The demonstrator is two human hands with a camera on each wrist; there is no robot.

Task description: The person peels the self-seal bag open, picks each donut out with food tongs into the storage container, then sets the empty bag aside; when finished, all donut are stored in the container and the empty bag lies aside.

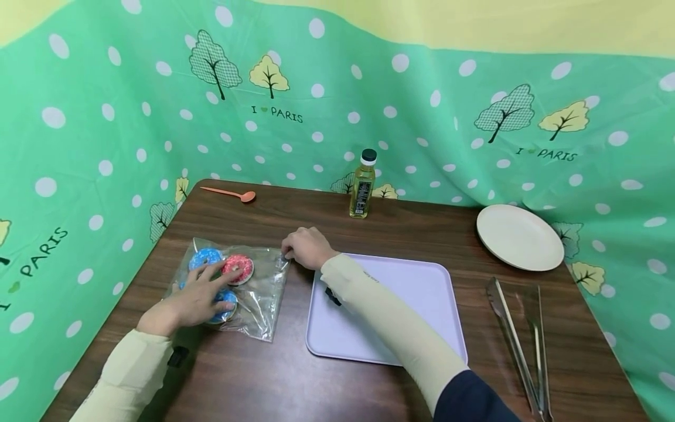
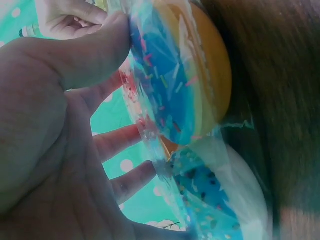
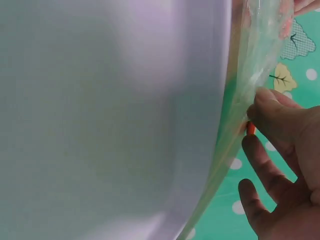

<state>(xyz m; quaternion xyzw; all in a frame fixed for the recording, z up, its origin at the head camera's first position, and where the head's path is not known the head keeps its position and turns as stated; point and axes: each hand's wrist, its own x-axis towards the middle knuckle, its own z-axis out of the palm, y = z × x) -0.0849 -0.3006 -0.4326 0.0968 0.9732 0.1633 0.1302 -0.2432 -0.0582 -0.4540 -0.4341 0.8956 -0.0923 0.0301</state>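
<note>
Head view: transparent bag (image 1: pixel 265 302) left of tray (image 1: pixel 422 293); right hand (image 1: pixel 310 248) pinches bag's tray-side far corner; left hand (image 1: pixel 187 300), fingers spread, rests on bagged donuts (image 1: pixel 245 271).

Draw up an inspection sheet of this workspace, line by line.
Surface: dark wood-grain table.
Things in hand: clear plastic bag containing blue-topped doughnuts and a red-topped doughnut.
Clutter: lavender tray beside the bag; orange spoon and black-capped bottle of yellowish liquid behind; white plate and metal tongs at right.
Hands: left hand rests on the bag, fingers spread; right hand pinches its edge.
Cables: nothing seen.
Surroundings: green polka-dot curtain with printed trees and "PARIS" lettering.
</note>
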